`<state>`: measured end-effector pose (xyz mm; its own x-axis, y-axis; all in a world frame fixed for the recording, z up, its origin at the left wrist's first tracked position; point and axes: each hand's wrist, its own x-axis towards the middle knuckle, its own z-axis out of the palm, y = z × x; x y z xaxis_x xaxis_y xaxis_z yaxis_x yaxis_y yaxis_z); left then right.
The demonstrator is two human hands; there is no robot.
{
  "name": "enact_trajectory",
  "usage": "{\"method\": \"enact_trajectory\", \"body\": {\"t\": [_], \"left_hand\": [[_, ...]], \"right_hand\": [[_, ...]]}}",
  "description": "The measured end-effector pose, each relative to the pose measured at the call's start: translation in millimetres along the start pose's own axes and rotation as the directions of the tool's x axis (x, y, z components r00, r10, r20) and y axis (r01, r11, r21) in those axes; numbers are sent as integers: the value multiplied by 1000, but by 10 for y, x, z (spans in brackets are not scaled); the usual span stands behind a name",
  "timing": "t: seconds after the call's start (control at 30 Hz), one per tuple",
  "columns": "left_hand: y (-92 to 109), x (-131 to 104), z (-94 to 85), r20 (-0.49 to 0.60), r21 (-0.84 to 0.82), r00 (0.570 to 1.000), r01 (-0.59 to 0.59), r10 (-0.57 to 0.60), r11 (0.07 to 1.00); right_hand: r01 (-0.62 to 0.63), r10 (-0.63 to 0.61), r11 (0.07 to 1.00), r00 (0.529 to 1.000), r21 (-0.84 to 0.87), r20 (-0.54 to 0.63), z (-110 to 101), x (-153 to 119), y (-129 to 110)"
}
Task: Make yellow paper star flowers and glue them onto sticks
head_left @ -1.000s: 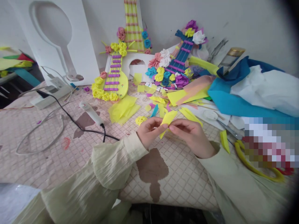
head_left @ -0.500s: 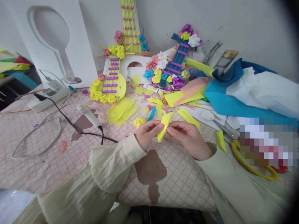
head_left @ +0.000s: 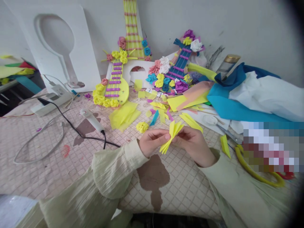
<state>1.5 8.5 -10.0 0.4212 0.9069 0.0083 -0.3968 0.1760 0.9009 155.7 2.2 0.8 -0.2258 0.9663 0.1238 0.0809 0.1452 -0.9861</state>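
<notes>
Left hand (head_left: 153, 142): thumb and fingers pinched on the paper. Right hand (head_left: 196, 146): digits closed on its opposite side, tips partly hidden. Paper (head_left: 165, 147): yellow, pleated, between the fingers; narrow at the pinch, fanned above and below. Handling, as judged: firm central pinch, folds spread evenly, light touch against tearing. Just beyond left fingers: flower (head_left: 142, 127), blue strip (head_left: 154, 117). Farther left: tissue (head_left: 124, 117), corded tool (head_left: 92, 120). Right of right fingers: offcut (head_left: 225, 146).
</notes>
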Motion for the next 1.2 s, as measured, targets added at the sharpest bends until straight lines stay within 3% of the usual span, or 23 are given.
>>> {"method": "enact_trajectory", "body": {"t": [0.13, 0.3, 0.4, 0.67, 0.83, 0.9, 1.0, 1.1, 1.2], "left_hand": [[6, -6, 18, -12, -12, 1000, 11, -11, 1000], [-40, 30, -19, -223, -12, 971, -95, 90, 995], [-34, 38, -26, -272, 28, 954, -123, 126, 992], [45, -43, 30, -162, 276, 974, -110, 159, 955], [55, -80, 49, -80, 414, 975, -155, 205, 897], [53, -70, 44, -101, 325, 982, -117, 158, 938], [48, -34, 11, -120, 29, 993, 8, -4, 1000], [51, -10, -25, -50, -191, 982, 169, -181, 967], [45, -13, -26, 60, -229, 951, 308, -302, 923]], "right_hand": [[11, -12, 998, 1000, -63, -18, -12, 11, 25], [-13, 7, 998, 996, -67, -91, 3, 17, -16], [-8, 6, 999, 999, -32, -54, 30, 1, -55], [-34, 33, 995, 999, -89, -13, 23, -23, -19], [-63, 63, 998, 998, 3, -5, -7, -5, -16], [-65, 65, 998, 998, 12, 0, -3, -3, -49], [-33, 33, 999, 999, 17, 0, 3, 4, -93], [-21, 21, 997, 1000, 71, -7, -1, 17, -95], [-17, 18, 994, 1000, 109, -8, -9, 22, -81]]}}
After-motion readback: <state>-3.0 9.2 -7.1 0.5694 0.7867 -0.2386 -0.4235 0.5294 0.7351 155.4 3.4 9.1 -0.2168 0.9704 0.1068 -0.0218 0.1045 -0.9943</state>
